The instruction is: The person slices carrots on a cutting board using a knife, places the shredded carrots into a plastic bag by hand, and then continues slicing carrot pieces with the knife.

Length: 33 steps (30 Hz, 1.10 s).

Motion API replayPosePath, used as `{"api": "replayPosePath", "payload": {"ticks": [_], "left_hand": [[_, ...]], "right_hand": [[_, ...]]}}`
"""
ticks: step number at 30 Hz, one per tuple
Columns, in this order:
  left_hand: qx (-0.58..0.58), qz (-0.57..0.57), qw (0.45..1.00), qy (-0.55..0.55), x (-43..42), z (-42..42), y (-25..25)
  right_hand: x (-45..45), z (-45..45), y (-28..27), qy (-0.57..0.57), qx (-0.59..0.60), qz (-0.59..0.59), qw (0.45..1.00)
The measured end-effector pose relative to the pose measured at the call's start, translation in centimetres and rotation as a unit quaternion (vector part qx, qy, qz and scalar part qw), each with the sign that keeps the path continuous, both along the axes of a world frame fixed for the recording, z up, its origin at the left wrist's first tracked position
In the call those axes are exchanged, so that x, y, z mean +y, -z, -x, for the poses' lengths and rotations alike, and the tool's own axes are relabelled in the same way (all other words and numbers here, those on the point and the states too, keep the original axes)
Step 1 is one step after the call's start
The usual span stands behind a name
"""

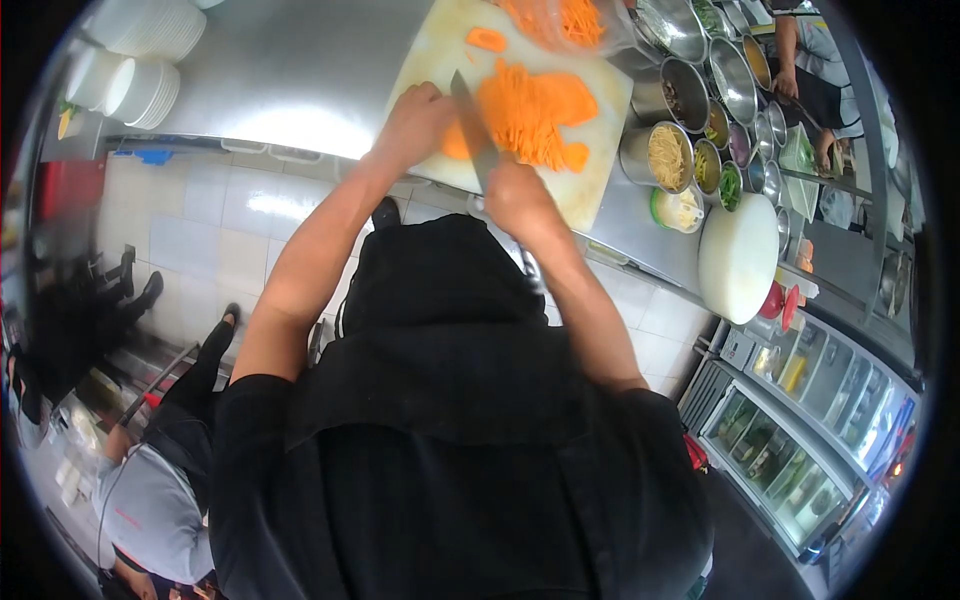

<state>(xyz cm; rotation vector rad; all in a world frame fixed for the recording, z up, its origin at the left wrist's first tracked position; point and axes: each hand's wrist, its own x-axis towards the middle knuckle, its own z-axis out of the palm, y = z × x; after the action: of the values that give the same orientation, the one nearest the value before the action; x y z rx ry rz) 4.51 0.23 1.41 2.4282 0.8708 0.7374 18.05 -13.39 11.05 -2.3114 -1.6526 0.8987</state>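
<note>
My right hand (520, 198) is closed round the handle of a kitchen knife (470, 115), whose blade points away from me over a white cutting board (603, 150). To the left of the blade, my left hand (418, 122) has its fingers curled down at the edge of some carrot slices (455, 143); its fingertips are partly hidden. Right of the knife lies a heap of carrot shreds (525, 120), with more flat slices (562, 97) beside it. One loose carrot piece (486, 40) rests farther up the board. A clear bag or container (598, 48) with carrot shreds sits at the far edge.
Metal bowls hold noodle-like strips (665, 155) and chopped greens (730, 185) on the right. Nearby stand a thick round white block (738, 255) and a glass-door fridge (775, 460). White bowls (140, 92) are stacked at left. Co-workers (160, 510) stand behind left and far right.
</note>
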Motion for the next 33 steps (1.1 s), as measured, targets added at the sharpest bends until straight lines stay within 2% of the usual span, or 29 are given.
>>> {"api": "replayPosePath", "payload": {"ticks": [3, 6, 9, 11, 14, 17, 19, 20, 22, 26, 32, 33], "left_hand": [[-0.013, -0.001, 1.000, 0.005, 0.3, 0.2, 0.0], [-0.018, -0.031, 0.999, 0.025, 0.0, 0.3, -0.4], [-0.018, -0.037, 0.999, 0.029, 0.0, 0.2, -0.9], [-0.040, -0.001, 0.999, 0.002, -0.1, 0.2, -0.1], [-0.046, 0.041, 0.997, 0.038, 0.7, 0.8, -1.0], [-0.058, 0.068, 0.994, 0.070, 1.3, 1.4, -2.1], [-0.022, 0.061, 0.995, 0.074, 1.7, 1.3, -1.1], [0.013, 0.055, 0.995, 0.076, 1.9, 1.3, -0.6], [0.008, 0.060, 0.996, 0.066, 1.6, 1.2, -0.8], [0.019, 0.069, 0.997, 0.040, 1.0, 1.0, -1.3], [0.012, 0.038, 0.998, 0.040, 1.0, 1.1, -0.5], [0.010, 0.037, 0.999, 0.038, 1.0, 1.0, -0.3]], "right_hand": [[0.7, 0.7, 3.4, 0.031, 0.008, -0.020, 0.999], [0.7, -0.4, -0.4, -0.007, 0.017, 0.041, 0.999], [0.3, 0.6, -0.8, 0.013, 0.002, 0.030, 0.999], [0.6, 1.3, 1.6, 0.031, 0.010, 0.001, 0.999], [0.2, 1.4, 3.4, 0.055, 0.034, -0.043, 0.997], [0.8, 0.8, 2.2, 0.063, 0.035, -0.010, 0.997], [0.6, 0.9, 0.7, -0.007, 0.025, -0.079, 0.997], [0.5, 0.8, -0.2, -0.006, 0.026, -0.081, 0.996], [0.4, 0.7, -1.5, 0.018, 0.040, -0.019, 0.999], [0.9, 1.4, 1.5, 0.027, 0.026, -0.015, 0.999], [-0.4, 1.1, -1.7, 0.016, 0.006, -0.017, 1.000], [-0.1, 1.2, -0.5, 0.014, 0.004, -0.017, 1.000]]}}
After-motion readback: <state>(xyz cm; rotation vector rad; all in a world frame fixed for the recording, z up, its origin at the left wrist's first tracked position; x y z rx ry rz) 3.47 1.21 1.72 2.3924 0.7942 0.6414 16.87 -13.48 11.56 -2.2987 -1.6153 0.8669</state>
